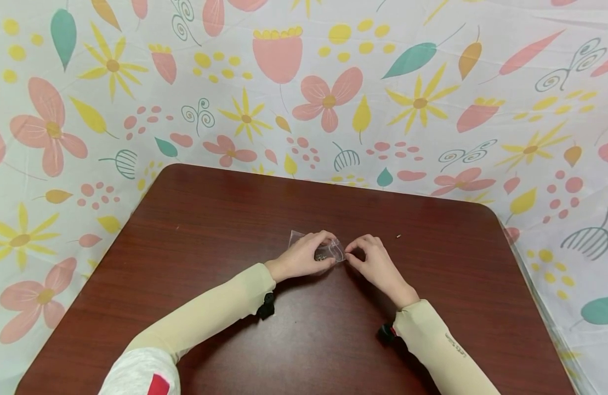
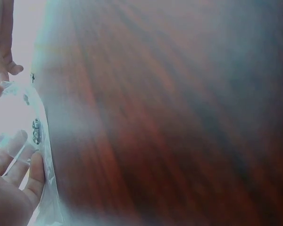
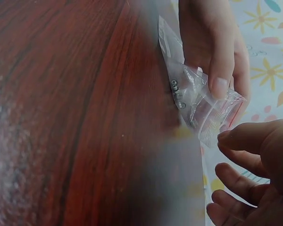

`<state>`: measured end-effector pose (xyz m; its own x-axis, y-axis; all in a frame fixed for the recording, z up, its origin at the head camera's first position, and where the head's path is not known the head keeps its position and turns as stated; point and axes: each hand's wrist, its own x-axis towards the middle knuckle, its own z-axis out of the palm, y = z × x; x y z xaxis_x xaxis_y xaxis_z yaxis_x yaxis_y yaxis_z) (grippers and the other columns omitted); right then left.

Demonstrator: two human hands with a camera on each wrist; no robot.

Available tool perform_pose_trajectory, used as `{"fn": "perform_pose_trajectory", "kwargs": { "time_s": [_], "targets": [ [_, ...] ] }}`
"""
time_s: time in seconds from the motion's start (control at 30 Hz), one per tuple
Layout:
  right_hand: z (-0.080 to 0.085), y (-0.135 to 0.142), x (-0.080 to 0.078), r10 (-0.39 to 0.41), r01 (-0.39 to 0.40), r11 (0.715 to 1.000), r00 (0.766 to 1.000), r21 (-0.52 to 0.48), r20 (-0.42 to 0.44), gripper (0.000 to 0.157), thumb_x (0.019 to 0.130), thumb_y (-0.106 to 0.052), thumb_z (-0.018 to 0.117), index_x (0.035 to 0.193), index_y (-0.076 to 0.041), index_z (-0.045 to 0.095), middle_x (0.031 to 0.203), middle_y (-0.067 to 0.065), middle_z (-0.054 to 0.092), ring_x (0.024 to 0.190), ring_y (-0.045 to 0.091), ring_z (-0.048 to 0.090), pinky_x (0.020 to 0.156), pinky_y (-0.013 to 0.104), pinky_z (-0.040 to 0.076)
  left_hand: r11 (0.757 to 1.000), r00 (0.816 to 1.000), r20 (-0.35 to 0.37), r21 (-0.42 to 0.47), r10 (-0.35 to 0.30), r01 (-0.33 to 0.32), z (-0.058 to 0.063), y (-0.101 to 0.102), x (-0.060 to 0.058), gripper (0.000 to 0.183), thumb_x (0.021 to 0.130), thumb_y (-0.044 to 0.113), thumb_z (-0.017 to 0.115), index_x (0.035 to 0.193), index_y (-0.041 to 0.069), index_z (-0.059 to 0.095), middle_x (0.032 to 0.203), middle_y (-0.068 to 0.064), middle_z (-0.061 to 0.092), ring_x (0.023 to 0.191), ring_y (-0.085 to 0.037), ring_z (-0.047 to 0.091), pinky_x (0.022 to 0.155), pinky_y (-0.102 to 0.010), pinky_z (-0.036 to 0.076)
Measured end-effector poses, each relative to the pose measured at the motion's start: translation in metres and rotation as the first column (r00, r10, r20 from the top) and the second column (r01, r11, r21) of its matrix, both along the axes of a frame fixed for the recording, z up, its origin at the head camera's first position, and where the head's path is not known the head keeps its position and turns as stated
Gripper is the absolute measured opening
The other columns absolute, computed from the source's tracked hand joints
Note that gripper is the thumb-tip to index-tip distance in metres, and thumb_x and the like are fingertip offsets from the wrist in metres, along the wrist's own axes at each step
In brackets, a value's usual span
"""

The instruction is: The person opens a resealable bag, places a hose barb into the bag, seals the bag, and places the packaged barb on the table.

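A clear zip-lock bag [image 1: 333, 251] with a red line along its mouth lies between the hands, just over the table. Several small metal rings or nuts [image 3: 175, 87] sit inside it; their exact kind is too small to tell. My left hand [image 1: 306, 255] holds the bag by its sides, thumb nearer me and fingers on the far side. At the mouth end, the thumb and index finger of my right hand [image 1: 378, 266] pinch the bag's edge. The other fingers of that hand are loosely bent, apart from the bag.
A tiny metal piece [image 1: 398, 236] lies on the dark red-brown wooden table [image 1: 225, 214], to the right of and beyond the right hand. A small pale speck [image 1: 177, 227] is at the left. Behind the table hangs a flower-patterned cloth [image 1: 328, 101].
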<state>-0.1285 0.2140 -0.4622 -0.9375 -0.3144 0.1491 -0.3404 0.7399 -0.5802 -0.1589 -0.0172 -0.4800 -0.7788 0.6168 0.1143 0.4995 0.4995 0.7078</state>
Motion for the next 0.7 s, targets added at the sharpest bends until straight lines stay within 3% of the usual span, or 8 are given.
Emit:
{"fn": "perform_pose_trajectory", "kwargs": {
  "time_s": [0.43,0.7],
  "targets": [
    [-0.001,0.013,0.000,-0.019,0.019,1.000,1.000,0.014,-0.009,0.007,0.094,-0.007,0.076,0.101,-0.010,0.076,0.114,0.015,0.066,0.106,0.036,0.055,0.085,0.048,0.044,1.000,1.000,0.030,-0.009,0.010,-0.010,0.000,-0.001,0.000,0.049,0.097,0.030,0.071,0.142,0.017,0.054,0.135,-0.010,0.065,0.129,-0.022,0.060,0.108,-0.039,0.048],
    [-0.001,0.030,-0.002,-0.049,0.049,0.999,0.999,0.008,0.001,0.007,0.094,-0.006,0.074,0.101,-0.008,0.074,0.113,0.018,0.066,0.112,0.042,0.056,0.092,0.056,0.045,1.000,1.000,0.023,-0.001,0.008,-0.008,-0.001,-0.001,0.001,0.048,0.097,0.031,0.071,0.141,0.017,0.054,0.133,-0.008,0.066,0.127,-0.022,0.060,0.107,-0.039,0.048]
  ]
}}
